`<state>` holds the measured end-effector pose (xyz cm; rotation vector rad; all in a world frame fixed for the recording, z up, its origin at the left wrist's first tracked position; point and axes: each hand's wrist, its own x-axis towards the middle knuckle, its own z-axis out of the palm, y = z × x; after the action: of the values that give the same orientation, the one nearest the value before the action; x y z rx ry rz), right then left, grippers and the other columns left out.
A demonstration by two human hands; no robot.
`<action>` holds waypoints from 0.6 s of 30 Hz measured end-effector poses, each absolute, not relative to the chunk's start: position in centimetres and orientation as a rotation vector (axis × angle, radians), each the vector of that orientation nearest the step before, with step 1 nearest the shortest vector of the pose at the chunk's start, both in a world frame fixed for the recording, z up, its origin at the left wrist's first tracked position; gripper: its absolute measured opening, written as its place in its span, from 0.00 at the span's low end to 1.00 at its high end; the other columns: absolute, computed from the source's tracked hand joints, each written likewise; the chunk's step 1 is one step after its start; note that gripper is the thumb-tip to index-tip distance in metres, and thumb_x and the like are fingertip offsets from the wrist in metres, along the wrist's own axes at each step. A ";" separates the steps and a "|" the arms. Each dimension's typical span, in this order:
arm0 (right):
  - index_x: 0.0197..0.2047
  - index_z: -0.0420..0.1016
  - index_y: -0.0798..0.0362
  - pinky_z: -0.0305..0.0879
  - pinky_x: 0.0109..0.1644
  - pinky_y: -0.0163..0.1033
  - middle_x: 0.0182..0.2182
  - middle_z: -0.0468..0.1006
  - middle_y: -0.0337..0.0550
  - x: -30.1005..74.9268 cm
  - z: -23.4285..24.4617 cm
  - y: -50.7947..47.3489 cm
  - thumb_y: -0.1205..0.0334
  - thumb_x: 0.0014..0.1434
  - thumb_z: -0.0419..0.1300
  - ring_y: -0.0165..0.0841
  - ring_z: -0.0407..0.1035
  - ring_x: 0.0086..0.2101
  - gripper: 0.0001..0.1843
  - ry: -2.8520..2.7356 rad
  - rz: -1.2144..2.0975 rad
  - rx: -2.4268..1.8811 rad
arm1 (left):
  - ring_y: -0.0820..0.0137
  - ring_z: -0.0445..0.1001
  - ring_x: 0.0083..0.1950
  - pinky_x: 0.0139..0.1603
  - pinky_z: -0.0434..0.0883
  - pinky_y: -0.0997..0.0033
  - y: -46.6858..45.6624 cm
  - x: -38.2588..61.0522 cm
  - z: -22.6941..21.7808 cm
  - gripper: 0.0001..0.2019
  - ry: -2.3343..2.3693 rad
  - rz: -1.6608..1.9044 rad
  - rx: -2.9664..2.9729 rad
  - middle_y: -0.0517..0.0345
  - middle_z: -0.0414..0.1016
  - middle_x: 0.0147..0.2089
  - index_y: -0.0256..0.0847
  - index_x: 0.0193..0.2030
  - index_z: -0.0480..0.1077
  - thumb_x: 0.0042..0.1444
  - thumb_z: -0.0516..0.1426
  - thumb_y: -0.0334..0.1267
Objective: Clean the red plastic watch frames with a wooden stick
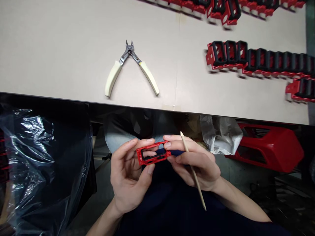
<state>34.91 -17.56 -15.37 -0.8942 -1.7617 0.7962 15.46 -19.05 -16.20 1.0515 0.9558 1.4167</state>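
Observation:
Between my two hands, in front of the table edge, is a small red rectangular plastic frame (147, 161) with a black inner rim. My left hand (130, 177) grips its left end, thumb below and fingers above and behind. The fingertips of my right hand (199, 164) touch the frame's right end. A thin, pale wooden stick (196, 178) with a pointed tip lies slantwise through the fingers of that same hand, its point up beyond the knuckles. Nippers (129, 50) with cream handles rest on the table, jaws and handles spread.
On the table (61, 49), rows of red-and-black frames (261, 60) stand at the right, with more at the top. Below the table edge are a red plastic housing (283, 150), a crumpled white bag (221, 134) and, at left, clear plastic sheeting (44, 170) over something dark.

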 end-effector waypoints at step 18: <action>0.52 0.75 0.50 0.85 0.47 0.45 0.46 0.88 0.52 34.1 -15.4 -16.5 0.77 0.63 0.68 0.39 0.84 0.43 0.18 -1.694 0.855 -0.963 | 0.68 0.83 0.44 0.48 0.80 0.71 -19.5 14.9 -17.9 0.09 1.176 1.228 0.831 0.60 0.86 0.46 0.53 0.52 0.84 0.71 0.64 0.46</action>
<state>34.14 -16.50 -15.36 -0.9634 -1.6943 0.8554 14.92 -19.47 -17.87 0.8314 1.1764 1.2282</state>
